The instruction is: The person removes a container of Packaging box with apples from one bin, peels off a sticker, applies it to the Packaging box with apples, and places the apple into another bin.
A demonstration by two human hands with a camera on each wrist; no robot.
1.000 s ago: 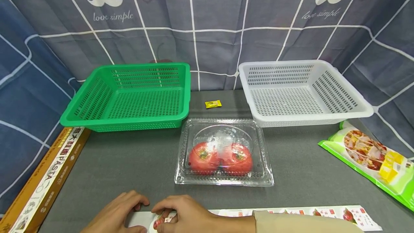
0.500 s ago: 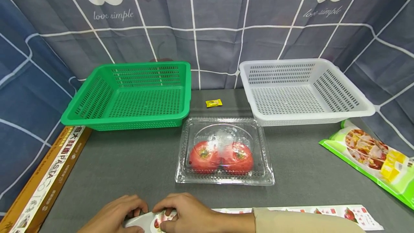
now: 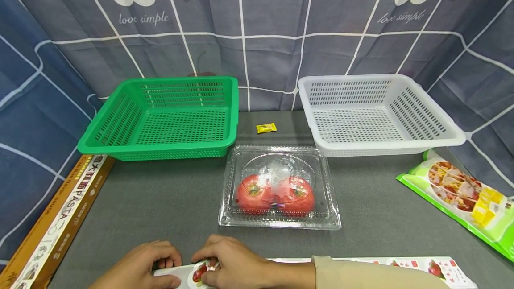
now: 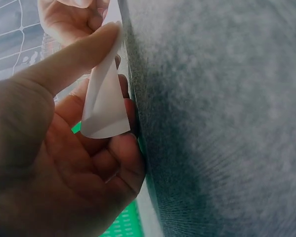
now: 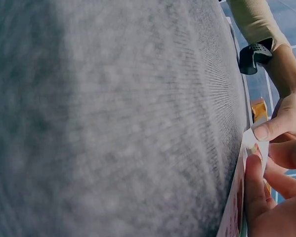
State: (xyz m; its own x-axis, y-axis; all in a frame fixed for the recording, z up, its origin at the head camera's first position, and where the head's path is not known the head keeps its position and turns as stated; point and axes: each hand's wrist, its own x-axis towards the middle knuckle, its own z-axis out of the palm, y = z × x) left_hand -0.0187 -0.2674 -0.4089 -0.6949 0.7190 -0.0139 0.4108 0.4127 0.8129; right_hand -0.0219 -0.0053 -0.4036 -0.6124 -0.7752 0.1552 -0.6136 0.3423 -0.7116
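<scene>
A long white strip of stickers (image 3: 437, 266) printed with red fruit lies along the table's front edge. My left hand (image 3: 138, 266) holds its left end, thumb on top and fingers curled beneath; in the left wrist view the bare white end (image 4: 105, 106) bends past the thumb. Close beside it, my right hand (image 3: 237, 263) pinches the strip at a rounded sticker (image 3: 198, 274) with red fruit on it. Whether the sticker's edge has lifted, I cannot tell. Behind the hands sits a lidded clear plastic box (image 3: 281, 223) with two tomatoes (image 3: 254, 193) inside.
A green basket (image 3: 160, 150) stands at the back left, a white basket (image 3: 393, 147) at the back right. Between them lies a small yellow packet (image 3: 266, 128). A pasta box (image 3: 60, 217) lies along the left, a green food bag (image 3: 462, 191) on the right.
The strip's left end has risen slightly and tilted between my hands. More of the sticker's red print shows by my right fingers. Both hands have shifted only a little.
</scene>
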